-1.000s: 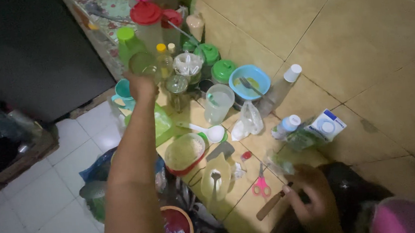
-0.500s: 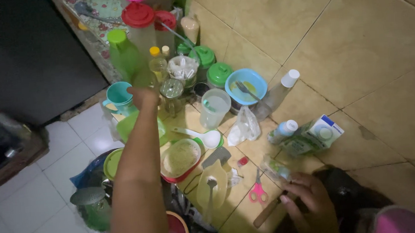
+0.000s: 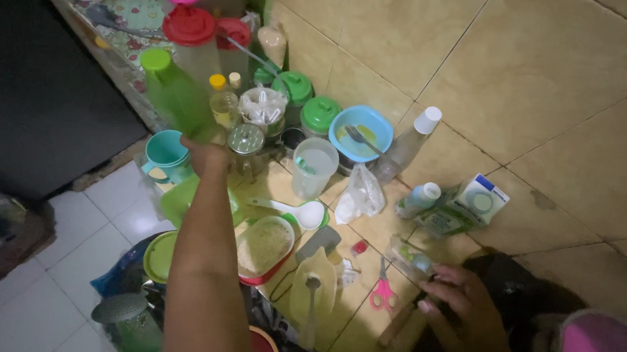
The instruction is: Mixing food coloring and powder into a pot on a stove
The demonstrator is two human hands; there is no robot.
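My left hand (image 3: pixel 207 155) is stretched out over the crowded counter and closed around the base of a tall translucent green bottle (image 3: pixel 172 96) with a green cap. The bottle stands upright among jars at the back left. Just right of that hand is a glass jar with a metal lid (image 3: pixel 246 145), and a teal cup (image 3: pixel 167 154) stands to its left. My right hand (image 3: pixel 458 305) rests at the near right edge of the yellow tiled counter (image 3: pixel 471 137), fingers bent and apart, beside a small clear packet (image 3: pixel 410 255) and pink scissors (image 3: pixel 383 293).
Red-lidded containers (image 3: pixel 193 38), green-lidded jars (image 3: pixel 320 115), a blue bowl with a fork (image 3: pixel 360 133), a clear measuring jug (image 3: pixel 314 167), a white spoon (image 3: pixel 303 213), a red-rimmed box of grains (image 3: pixel 264 248) and a small carton (image 3: pixel 480 198) crowd the counter. White floor tiles (image 3: pixel 37 287) lie left.
My left hand has come lower and nearer, with the green bottle now standing above it among the jars. My right hand has stayed near the counter's front edge.
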